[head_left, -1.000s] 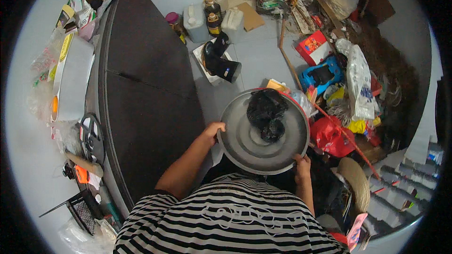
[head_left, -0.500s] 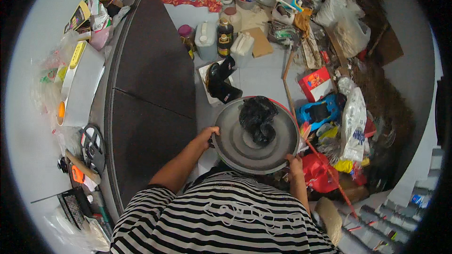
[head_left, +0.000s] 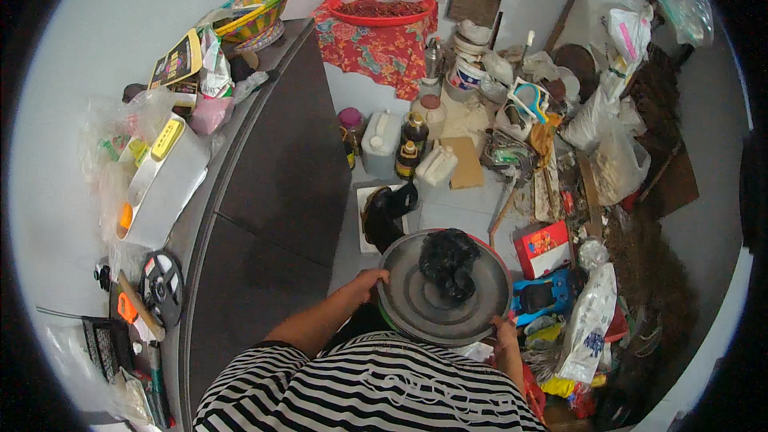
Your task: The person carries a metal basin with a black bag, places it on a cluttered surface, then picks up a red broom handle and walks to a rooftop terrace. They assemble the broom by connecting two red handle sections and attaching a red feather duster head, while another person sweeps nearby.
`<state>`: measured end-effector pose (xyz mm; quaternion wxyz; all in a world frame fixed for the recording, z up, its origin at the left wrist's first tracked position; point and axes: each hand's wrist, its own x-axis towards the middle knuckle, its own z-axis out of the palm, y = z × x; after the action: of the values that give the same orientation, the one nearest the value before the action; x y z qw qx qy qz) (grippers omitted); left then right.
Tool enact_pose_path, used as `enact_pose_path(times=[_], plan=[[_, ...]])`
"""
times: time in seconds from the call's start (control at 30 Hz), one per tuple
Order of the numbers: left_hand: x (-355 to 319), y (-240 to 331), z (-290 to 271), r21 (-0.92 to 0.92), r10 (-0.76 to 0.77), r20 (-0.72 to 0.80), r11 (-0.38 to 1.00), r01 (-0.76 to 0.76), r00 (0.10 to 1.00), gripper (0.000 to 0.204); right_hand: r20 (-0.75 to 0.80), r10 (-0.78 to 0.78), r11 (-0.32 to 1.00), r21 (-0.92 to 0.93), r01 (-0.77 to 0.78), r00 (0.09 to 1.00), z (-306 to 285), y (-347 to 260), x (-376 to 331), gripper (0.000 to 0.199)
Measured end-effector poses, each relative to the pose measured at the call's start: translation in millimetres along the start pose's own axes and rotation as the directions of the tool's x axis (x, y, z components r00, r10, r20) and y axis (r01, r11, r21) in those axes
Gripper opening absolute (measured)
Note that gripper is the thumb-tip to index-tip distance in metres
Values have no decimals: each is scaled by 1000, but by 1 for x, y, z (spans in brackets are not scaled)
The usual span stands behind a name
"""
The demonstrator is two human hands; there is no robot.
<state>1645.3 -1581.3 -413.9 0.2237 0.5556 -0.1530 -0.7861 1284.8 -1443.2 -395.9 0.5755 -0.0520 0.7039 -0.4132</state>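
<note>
I hold a wide, round grey basin [head_left: 408, 304] in front of my waist, with ring-shaped steps on its surface. A crumpled black plastic bag [head_left: 450, 264] lies on it, a little past its middle. My left hand [head_left: 373, 282] is closed on the left rim, thumb on top. On the near right rim my right hand [head_left: 504, 331] grips the edge. A red edge shows beneath the far right rim and a green one at the near left, so other things seem to sit under the basin. Just beyond it, black boots [head_left: 390, 210] stand in a white tray.
To the left runs a dark cabinet [head_left: 272, 152] with a white container [head_left: 164, 184] and tape reel [head_left: 162, 288] on top. Jugs [head_left: 382, 144] and dark bottles [head_left: 411, 148] stand ahead. Bags, a red box [head_left: 542, 250] and a blue toy car [head_left: 544, 296] clutter the right.
The view has tilted up, so the red tray of dried chillies on the floral cloth now shows at the back. Both hands still hold the basin, and the black bag stays on it.
</note>
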Motion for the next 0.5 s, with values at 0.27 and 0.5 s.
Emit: enact_pose_path(times=[0.27, 0.5], plan=[[43, 93, -31, -48, -69, -181, 997, 62, 981, 37, 29, 7, 985, -174, -2, 1000, 101, -99, 51, 42], [94, 161, -65, -128, -41, -196, 992, 16, 980, 24, 88, -59, 970, -229, 77, 994, 178, -174, 83, 37]])
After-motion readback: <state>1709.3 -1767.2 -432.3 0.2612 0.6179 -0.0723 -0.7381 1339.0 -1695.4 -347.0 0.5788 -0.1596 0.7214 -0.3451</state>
